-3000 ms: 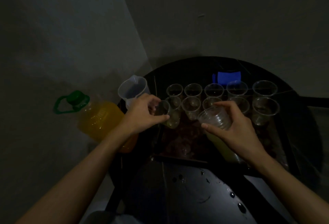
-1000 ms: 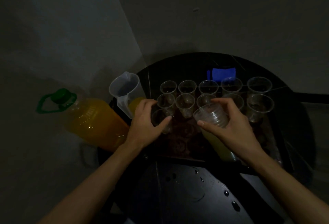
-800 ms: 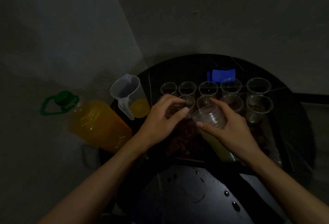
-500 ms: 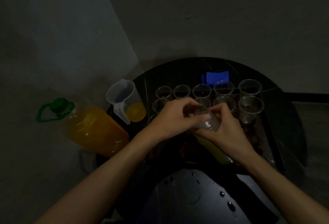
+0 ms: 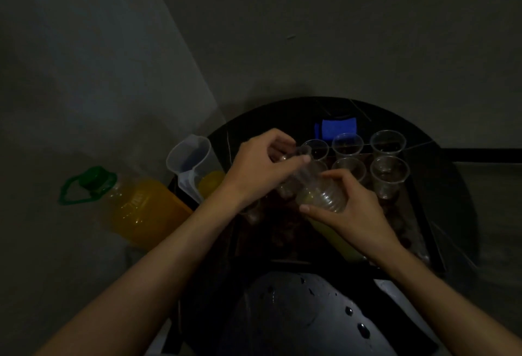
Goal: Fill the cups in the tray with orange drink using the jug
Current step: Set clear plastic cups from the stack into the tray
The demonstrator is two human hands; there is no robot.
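Though clear plastic cups (image 5: 388, 143) stand in dark tray (image 5: 423, 231), none look filled: left hand (image 5: 262, 169) pinches top cup (image 5: 300, 153) off ribbed cup stack (image 5: 322, 196) gripped by right hand (image 5: 350, 208); translucent plastic jug (image 5: 192, 163), little orange drink inside, sits untouched left of tray.

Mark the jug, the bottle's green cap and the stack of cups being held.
jug (image 5: 189, 162): head view, on its clear upper wall.
green cap (image 5: 94, 180): head view, on the cap's top.
stack of cups (image 5: 322, 196): head view, on the ribbed side of the outer cup.
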